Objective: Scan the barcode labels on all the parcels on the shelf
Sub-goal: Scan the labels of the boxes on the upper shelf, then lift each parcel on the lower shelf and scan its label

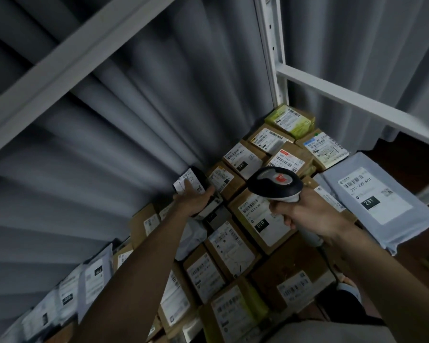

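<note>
Parcels (235,246) are lying packed label-up along the shelf, running away from the person toward the white upright post (270,58). Left hand (196,198) is gripping a small dark parcel (196,184) by its near end, tilting its white label up; its long axis is pointing away from the wrist. Right hand (305,211) is closing round the scanner (275,183) handle, its head sitting just right of that parcel and aiming toward it. Brown boxes are crowding beneath both hands; a grey mailer bag (379,194) is lying further right. Nothing seems to be blocking the line between scanner and label.
</note>
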